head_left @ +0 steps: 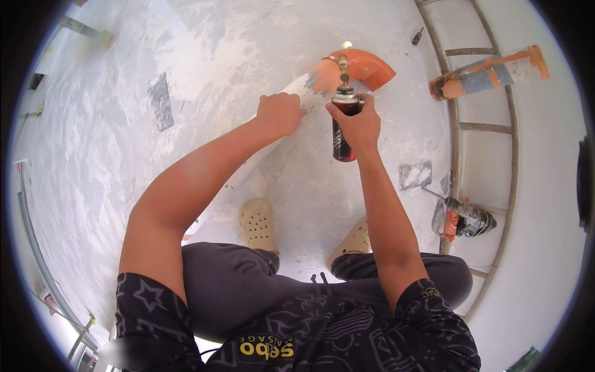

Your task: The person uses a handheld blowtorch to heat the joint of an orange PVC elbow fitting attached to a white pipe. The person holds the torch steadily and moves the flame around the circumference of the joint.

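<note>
My right hand (pixel 362 124) is wrapped round a dark gas canister (pixel 343 141) with a silver top. A brass torch head (pixel 344 67) is fitted to it and points away from me. Beyond the torch's body lies a curved orange pipe elbow (pixel 375 69), partly covered by it. A small bright spot shows at the torch's far tip; I cannot tell whether it is flame. The elbow joins a white pipe (pixel 299 85) smeared with orange. My left hand (pixel 280 115) is closed on that pipe, its fingertips mostly hidden.
A wooden ladder (pixel 455 155) lies along the right, with an orange-smeared pipe piece (pixel 489 74) across it. A power drill (pixel 468 218) rests beside it, and a dark screwdriver-like tool (pixel 418 36) is farther off. A grey flat patch (pixel 161 102) lies on the blotchy floor (pixel 124 173) at left.
</note>
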